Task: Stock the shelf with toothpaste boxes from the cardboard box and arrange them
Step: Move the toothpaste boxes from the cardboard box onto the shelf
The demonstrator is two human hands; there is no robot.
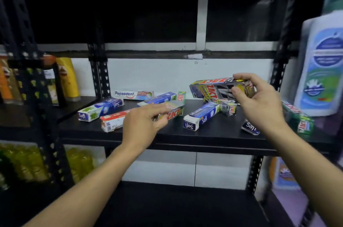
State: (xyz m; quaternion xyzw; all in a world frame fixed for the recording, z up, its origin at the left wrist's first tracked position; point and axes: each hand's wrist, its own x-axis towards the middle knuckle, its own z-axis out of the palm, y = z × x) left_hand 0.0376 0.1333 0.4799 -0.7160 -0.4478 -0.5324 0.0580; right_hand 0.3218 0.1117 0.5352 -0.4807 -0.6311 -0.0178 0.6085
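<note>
The right hand [259, 104] grips a black Zact box [213, 90] raised over the shelf [167, 134], while the left hand [143, 124], the nearer one, meets a red Zact box [175, 112] at its 2 o'clock, long axis 8-to-2, its grasp blurred beyond telling.

A person's bare left hand [143, 124] and bare right hand [259, 106], seen with both slim forearms [96, 180] uncovered from the wrists to the edge of view; skin smooth, fingers slender, the left fingertips [163, 115] softened by motion blur.
</note>
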